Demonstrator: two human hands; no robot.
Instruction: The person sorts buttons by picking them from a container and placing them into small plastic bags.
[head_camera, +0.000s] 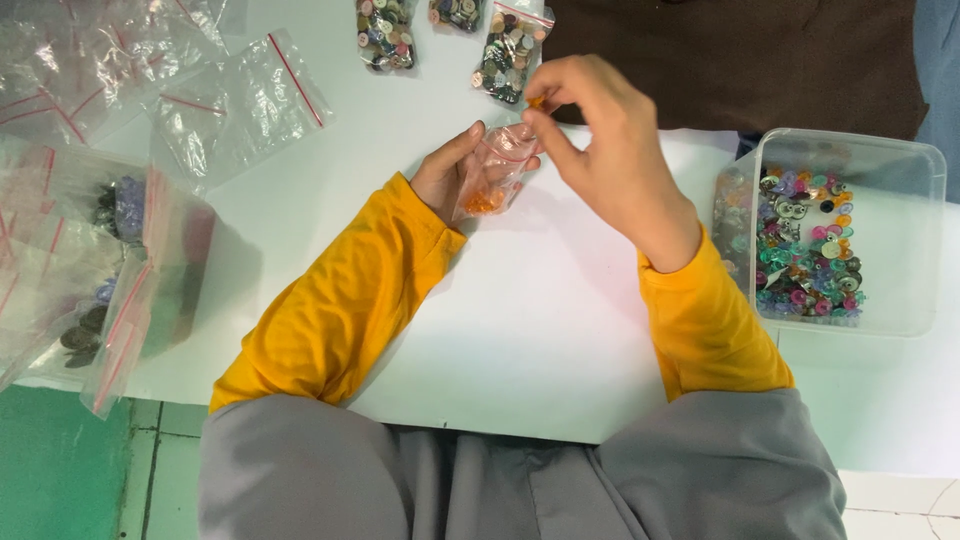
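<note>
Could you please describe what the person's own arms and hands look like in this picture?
Both arms are covered by long, bright yellow-orange sleeves of soft, slightly creased fabric that end at the wrists. The left hand and the right hand are bare: no gloves, rings, watch or bracelets show. The left sleeve and the right sleeve are plain, with no print or markings visible.

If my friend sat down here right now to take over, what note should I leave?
Left hand: grip on the small clear bag, holding it open above the white table; orange buttons lie at its bottom.
Right hand: fingertips pinch an orange button just over the bag's mouth.
Done: three filled bags lie at the table's far edge.
Left: the plastic tub on the right holds many mixed buttons; empty zip bags lie far left.
</note>
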